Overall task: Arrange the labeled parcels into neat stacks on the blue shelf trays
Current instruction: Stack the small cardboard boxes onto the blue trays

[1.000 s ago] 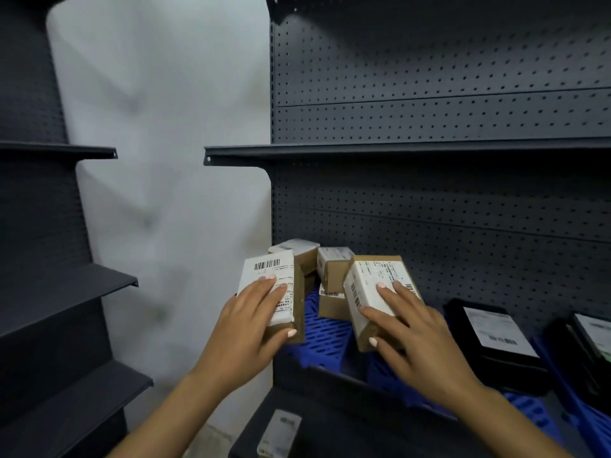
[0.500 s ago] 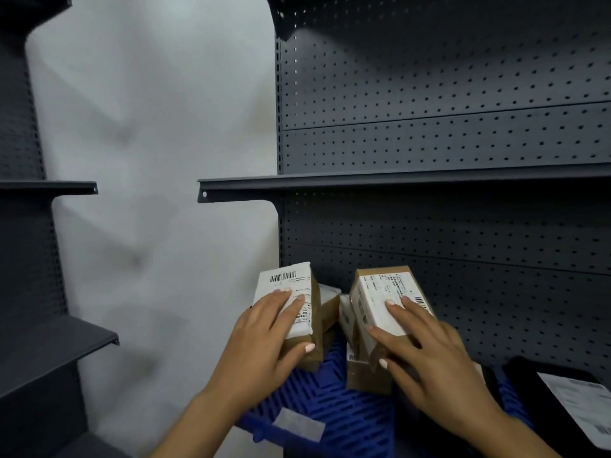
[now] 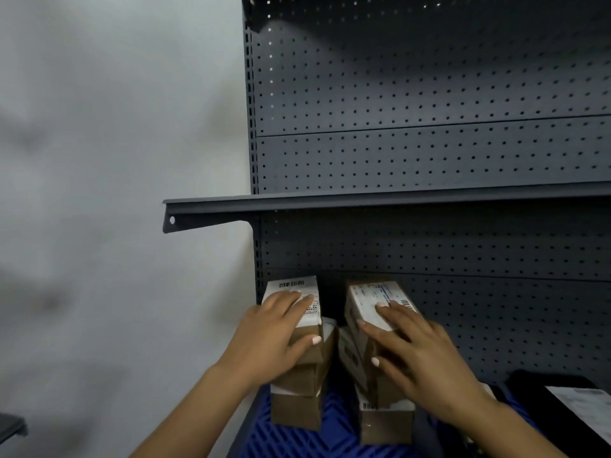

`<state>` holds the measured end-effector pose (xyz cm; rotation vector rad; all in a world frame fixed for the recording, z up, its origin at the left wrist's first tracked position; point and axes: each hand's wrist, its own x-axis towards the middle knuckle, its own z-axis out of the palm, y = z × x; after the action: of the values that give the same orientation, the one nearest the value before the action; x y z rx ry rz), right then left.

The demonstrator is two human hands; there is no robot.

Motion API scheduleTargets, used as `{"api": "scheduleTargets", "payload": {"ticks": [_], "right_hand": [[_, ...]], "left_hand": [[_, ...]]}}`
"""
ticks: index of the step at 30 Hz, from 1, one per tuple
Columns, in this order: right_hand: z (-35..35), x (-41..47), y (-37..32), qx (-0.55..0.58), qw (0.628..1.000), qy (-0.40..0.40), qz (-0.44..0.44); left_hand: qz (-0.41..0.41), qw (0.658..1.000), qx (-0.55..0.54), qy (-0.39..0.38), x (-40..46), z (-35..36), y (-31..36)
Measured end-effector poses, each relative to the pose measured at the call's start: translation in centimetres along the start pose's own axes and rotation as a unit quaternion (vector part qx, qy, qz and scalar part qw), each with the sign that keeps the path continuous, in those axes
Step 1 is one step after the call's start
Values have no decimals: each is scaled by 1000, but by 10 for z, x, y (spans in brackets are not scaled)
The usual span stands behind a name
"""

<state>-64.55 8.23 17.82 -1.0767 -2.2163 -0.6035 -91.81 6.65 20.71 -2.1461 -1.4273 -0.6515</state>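
My left hand [image 3: 269,338] grips the top parcel [image 3: 297,304] of the left stack on the blue tray [image 3: 334,434]; my right hand [image 3: 420,355] grips the tilted parcel [image 3: 370,302] — boxes beneath half hidden — a black parcel [image 3: 575,411] is cut off at the edge.

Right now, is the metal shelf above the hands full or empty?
Cannot tell. Only the front edge and underside of the dark metal shelf show from below; nothing sticks up above its edge, but its top surface is hidden.
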Motion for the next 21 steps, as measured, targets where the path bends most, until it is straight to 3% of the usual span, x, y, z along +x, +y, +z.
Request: {"api": "scheduleTargets", "payload": {"ticks": [4,14,18,21], "right_hand": [[4,2,0,0,1000,-2,28],[22,-21,-7,-95,994,50,14],[40,-41,-7,-112,992,56,0],[48,-48,-8,-121,992,30,-3]], "left_hand": [[44,999,25,6,6,15,-7],[110,977,97,154,-7,39,-2],[92,980,122,124,-21,60,-3],[98,975,133,146,-27,72,-2]]}}
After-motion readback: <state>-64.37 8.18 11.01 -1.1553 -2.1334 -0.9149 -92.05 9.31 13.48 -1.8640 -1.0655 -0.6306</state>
